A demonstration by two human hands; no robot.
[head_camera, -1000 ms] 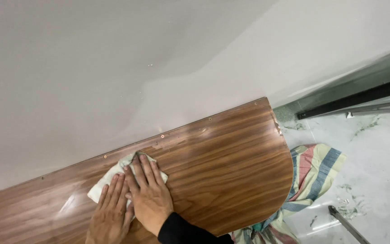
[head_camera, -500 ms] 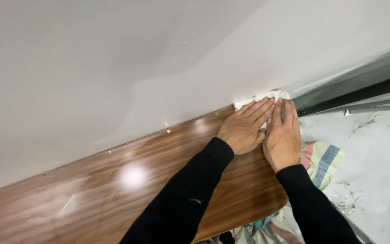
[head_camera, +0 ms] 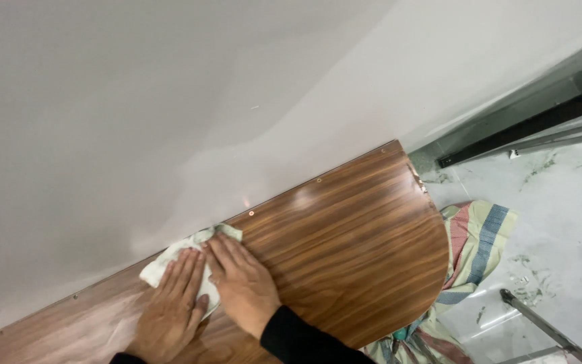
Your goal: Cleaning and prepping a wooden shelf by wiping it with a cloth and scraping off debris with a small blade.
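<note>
Both hands lie flat on a pale cloth (head_camera: pixel 170 259) that is pressed against a glossy brown wooden shelf (head_camera: pixel 351 236), close to where it meets the white wall (head_camera: pixel 170 101). My left hand (head_camera: pixel 173 307) covers the cloth's near side, fingers pointing towards the wall. My right hand (head_camera: pixel 240 283) lies beside it, slightly overlapping, with a black sleeve at the wrist. Only the cloth's far edge and left corner show past the fingers.
The shelf ends in a rounded corner at the right. Below it a striped cloth (head_camera: pixel 476 246) lies on a marbled white floor (head_camera: pixel 560 229). A dark bar and metal rails (head_camera: pixel 540 125) run along the upper right, and a metal leg (head_camera: pixel 540 327) crosses the lower right.
Half a second ago both hands and the cloth were at the shelf's far right end by the wall. They have slid back left along the wall edge, near where they were a second ago.
</note>
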